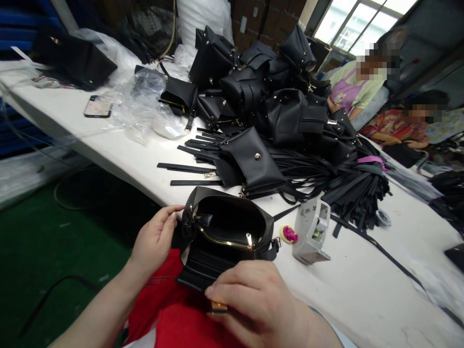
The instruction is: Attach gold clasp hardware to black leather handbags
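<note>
A black handbag (226,227) is open at the table's near edge, a gold zipper running across its dark inside. My left hand (155,237) is closed on the bag's left side, thumb and fingers pinched near the rim. Over the bag's near side, my right hand (250,295) is closed around a small gold-coloured piece (219,307) by the front flap; its fingertips are partly hidden. Just beyond the open bag lies a flat black bag (255,162) with a metal stud.
Black bags (246,87) are heaped on the white table (362,285), with black straps (355,193) beside them. A tape dispenser (308,232) stands right of the bag. Clear plastic (141,106) and a phone (97,106) lie left. Two people sit beyond the table.
</note>
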{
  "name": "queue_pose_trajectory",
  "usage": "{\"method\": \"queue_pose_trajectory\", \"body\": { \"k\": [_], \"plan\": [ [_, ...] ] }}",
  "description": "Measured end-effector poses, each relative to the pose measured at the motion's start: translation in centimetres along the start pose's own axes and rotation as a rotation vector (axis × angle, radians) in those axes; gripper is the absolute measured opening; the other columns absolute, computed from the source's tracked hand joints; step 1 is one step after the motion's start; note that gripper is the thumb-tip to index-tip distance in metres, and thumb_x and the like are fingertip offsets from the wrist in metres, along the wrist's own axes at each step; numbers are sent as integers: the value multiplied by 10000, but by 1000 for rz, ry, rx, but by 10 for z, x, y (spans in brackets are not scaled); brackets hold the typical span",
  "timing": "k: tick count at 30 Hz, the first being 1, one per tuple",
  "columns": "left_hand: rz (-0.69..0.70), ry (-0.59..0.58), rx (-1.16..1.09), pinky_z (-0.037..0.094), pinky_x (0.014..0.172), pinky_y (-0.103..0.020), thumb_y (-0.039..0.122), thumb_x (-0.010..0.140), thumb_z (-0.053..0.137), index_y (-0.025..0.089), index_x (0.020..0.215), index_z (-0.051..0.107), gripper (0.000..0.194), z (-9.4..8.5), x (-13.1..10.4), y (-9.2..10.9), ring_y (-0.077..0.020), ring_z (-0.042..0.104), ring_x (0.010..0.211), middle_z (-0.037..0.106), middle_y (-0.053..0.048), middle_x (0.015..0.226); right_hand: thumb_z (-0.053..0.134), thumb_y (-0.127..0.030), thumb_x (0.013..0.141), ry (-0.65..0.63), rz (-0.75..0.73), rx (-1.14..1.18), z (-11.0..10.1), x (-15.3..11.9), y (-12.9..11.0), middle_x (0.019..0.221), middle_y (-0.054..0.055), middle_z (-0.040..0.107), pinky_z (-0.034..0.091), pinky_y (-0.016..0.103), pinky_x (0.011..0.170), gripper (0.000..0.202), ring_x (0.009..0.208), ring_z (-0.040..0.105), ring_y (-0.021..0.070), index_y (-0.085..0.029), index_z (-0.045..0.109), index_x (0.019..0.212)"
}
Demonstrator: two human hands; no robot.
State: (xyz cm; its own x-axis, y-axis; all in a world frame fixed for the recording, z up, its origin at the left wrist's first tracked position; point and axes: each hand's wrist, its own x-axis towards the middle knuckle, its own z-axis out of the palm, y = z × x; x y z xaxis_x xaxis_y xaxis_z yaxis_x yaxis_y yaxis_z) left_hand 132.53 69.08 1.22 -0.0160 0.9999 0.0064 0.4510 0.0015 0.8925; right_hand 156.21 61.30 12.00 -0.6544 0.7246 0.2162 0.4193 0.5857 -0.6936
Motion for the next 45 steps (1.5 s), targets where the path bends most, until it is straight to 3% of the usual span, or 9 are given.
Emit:
{"method": "queue_pose_trajectory", "body": {
  "k": [4,9,14,18,23,28,32,39,45],
  "plan": [
    [154,-138,229,447,675,-315,602,891,391,182,1317,518,612,-4,-2,18,-199,592,719,622,-32,805,415,-371,978,-121,63,248,9,17,10,911,20,709,471,250,867,302,881,630,119,-200,662,951],
    [124,-256,481,492,804,-402,724,681,614,153,1415,400,954,-6,-9,39,-298,636,922,663,-122,1068,475,-263,910,-64,380,-369,24,40,32,781,50,630,432,356,798,219,812,541,187,-170,580,741],
    [114,-201,597,474,921,-504,463,872,473,124,1428,370,659,5,-3,43,-365,617,1078,594,-175,1292,497,-225,880,-19,408,-574,18,69,63,911,81,619,435,369,851,122,897,542,213,-157,599,879],
    [96,-129,257,446,984,-489,382,945,296,128,1385,419,523,17,14,33,-328,596,1139,604,-154,1287,517,-219,863,-10,513,-596,7,98,95,1020,131,626,460,367,871,203,964,579,235,-116,622,1003],
    [102,-110,-187,452,994,-389,428,938,380,171,1304,495,462,24,30,26,-251,602,1125,658,-102,1193,553,-239,824,121,379,57,14,117,131,1039,91,680,485,359,912,246,977,631,205,-162,627,1046],
    [61,-53,20,469,939,-436,476,911,432,170,1277,512,484,18,30,35,-305,614,1101,660,-133,1181,793,-459,629,322,493,723,32,119,144,849,30,685,532,293,742,479,730,637,142,-176,581,952],
    [29,-33,158,489,820,-428,519,913,408,178,1220,528,474,15,27,43,-324,652,986,691,-133,1064,852,-519,507,340,583,800,34,124,137,727,13,646,494,251,625,525,624,561,111,-163,620,816],
    [42,-44,72,451,940,-453,460,971,222,141,1228,531,513,19,33,37,-305,619,1063,654,-158,1148,723,-516,701,118,572,828,34,124,123,856,60,648,499,292,737,419,786,587,167,-152,654,897],
    [16,9,131,479,912,-447,441,979,201,186,1231,541,493,18,32,35,-303,637,1051,679,-114,1123,612,-589,763,213,651,640,26,121,121,770,61,625,490,311,769,444,789,573,182,-146,623,788]
  ]
}}
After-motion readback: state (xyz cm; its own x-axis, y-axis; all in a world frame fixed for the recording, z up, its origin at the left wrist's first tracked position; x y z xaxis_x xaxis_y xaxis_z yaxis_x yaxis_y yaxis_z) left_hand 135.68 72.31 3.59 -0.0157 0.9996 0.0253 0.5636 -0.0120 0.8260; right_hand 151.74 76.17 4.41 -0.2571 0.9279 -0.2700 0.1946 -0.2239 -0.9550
